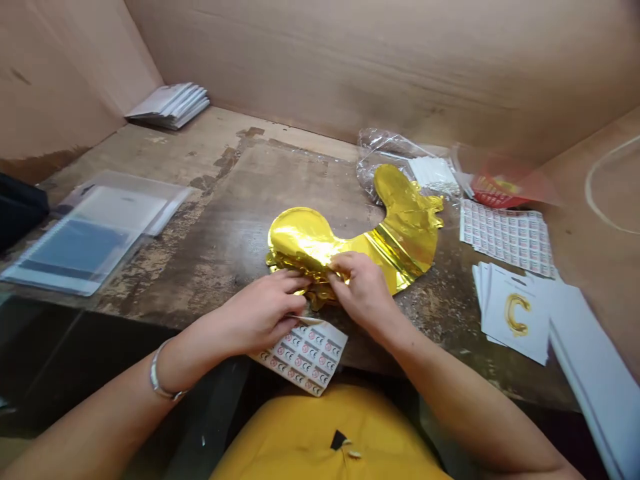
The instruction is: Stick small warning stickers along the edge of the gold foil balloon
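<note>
A shiny gold foil balloon, flat and curved like a letter C, lies on the worn table in front of me. My right hand pinches its near edge between thumb and fingers. Under the thumb of my left hand is a sheet of small printed stickers with CE marks, which hangs over the table's front edge. The fingertips of that same hand rest at the crumpled lower rim of the balloon, close to my right fingers. Whatever lies right between the fingertips is hidden.
To the right are more sticker sheets, white cards with a gold C and a red basket. Clear plastic bags lie behind the balloon. Plastic sleeves sit at left, a stack of folded packets in the back corner.
</note>
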`<action>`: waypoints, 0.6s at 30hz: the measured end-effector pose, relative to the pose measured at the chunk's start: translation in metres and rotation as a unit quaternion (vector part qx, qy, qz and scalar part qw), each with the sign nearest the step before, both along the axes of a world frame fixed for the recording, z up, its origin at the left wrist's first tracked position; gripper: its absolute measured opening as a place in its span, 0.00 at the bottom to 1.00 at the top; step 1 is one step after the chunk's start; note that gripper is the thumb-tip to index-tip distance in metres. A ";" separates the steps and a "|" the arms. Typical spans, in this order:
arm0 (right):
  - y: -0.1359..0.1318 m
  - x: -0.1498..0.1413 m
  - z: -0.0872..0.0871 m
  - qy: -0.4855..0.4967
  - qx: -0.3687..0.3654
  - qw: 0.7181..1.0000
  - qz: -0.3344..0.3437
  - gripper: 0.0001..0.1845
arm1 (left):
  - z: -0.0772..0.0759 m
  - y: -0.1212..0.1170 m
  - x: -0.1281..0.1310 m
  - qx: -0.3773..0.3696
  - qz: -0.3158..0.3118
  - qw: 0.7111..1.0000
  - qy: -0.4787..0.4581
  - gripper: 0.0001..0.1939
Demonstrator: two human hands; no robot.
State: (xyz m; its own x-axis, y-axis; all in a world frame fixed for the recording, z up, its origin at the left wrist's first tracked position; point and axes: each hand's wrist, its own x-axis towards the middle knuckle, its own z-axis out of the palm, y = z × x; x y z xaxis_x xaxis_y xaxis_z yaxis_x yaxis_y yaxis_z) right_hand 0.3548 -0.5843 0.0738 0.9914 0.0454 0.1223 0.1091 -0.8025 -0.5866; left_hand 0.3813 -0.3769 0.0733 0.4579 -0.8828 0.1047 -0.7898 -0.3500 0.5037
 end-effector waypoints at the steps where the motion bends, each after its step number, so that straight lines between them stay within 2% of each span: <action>1: -0.012 0.010 0.001 0.022 0.045 0.998 -0.032 0.04 | -0.001 0.001 0.000 0.005 -0.004 1.000 0.001 0.06; 3: -0.048 0.037 0.005 0.051 0.128 0.983 -0.122 0.07 | -0.002 0.003 0.000 0.027 -0.008 1.000 0.003 0.07; 4: -0.071 0.050 0.008 0.041 0.139 0.974 -0.173 0.09 | -0.003 0.004 0.001 0.033 -0.008 0.999 0.005 0.08; 8: -0.159 0.091 0.013 -0.028 0.103 0.939 -0.327 0.08 | -0.009 0.007 0.001 0.045 -0.007 0.999 0.008 0.08; 11: -0.198 0.101 0.012 -0.058 0.060 0.915 -0.395 0.10 | -0.010 0.006 0.003 0.047 -0.011 0.999 0.013 0.08; 14: -0.198 0.098 0.015 -0.096 0.019 0.908 -0.408 0.07 | -0.008 0.005 0.005 0.043 -0.007 0.999 0.022 0.08; 16: -0.174 0.085 0.020 -0.125 0.004 0.913 -0.388 0.06 | -0.004 0.006 0.004 0.026 -0.002 0.999 0.038 0.08; 18: -0.132 0.059 0.027 -0.132 0.002 0.937 -0.322 0.08 | 0.000 0.009 -0.001 -0.006 0.018 0.997 0.070 0.07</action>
State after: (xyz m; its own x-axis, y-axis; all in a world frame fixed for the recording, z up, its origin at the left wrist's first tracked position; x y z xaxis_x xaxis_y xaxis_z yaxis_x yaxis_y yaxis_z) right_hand 0.4143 -0.7158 0.1011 0.7474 -0.5538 0.3670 -0.2556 -0.7496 -0.6106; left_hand 0.3807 -0.3681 0.0738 0.4996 -0.8650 0.0474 -0.6990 -0.3702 0.6119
